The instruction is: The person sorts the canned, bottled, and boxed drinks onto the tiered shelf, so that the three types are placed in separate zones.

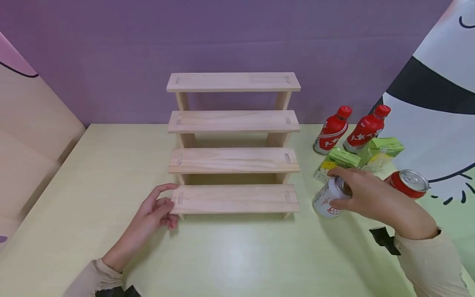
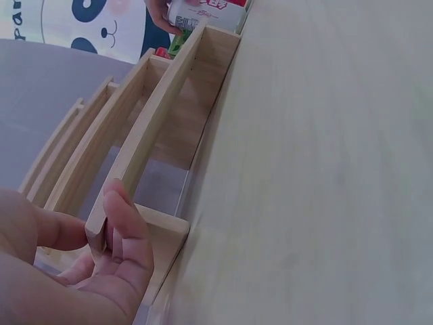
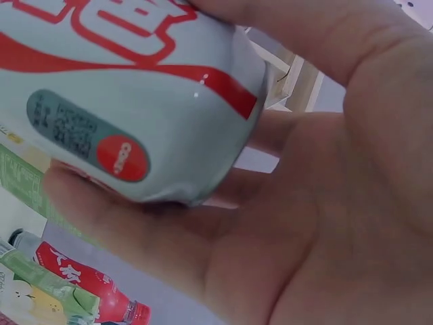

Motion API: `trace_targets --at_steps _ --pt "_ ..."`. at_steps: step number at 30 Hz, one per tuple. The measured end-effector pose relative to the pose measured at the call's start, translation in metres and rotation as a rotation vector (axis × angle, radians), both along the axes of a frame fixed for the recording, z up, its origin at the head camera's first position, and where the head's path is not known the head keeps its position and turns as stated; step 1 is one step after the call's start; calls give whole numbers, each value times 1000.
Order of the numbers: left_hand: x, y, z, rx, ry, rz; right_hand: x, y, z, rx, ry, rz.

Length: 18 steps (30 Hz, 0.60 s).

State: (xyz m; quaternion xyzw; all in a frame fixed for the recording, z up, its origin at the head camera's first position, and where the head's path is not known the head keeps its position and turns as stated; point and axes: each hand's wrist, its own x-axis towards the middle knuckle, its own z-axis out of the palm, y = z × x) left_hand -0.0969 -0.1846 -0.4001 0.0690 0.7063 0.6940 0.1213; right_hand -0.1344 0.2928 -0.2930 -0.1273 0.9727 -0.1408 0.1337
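Note:
A pale wooden stepped rack [image 1: 233, 200] stands in the middle of the table. My left hand [image 1: 157, 208] pinches the left end of its lowest board, the fingers curled about the board's edge in the left wrist view [image 2: 101, 264]. On the right, my right hand [image 1: 365, 196] grips a white drink can [image 1: 328, 200] near its top. Red lettering and a red band mark the can [image 3: 169, 122] in the right wrist view. Whether the can's base touches the table, I cannot tell.
Behind the white can stand two green juice cartons [image 1: 343, 157] [image 1: 382, 150]. Two red bottles [image 1: 332, 130] [image 1: 365, 130] are farther back. A red can [image 1: 406, 183] stands right of my right hand. A purple wall [image 1: 233, 37] rises behind the rack.

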Motion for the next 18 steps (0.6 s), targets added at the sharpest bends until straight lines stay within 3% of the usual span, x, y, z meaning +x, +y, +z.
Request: trace_targets --at_steps 18 --pt "-2 2 -1 -7 11 4 5 -1 3 -93 45 77"
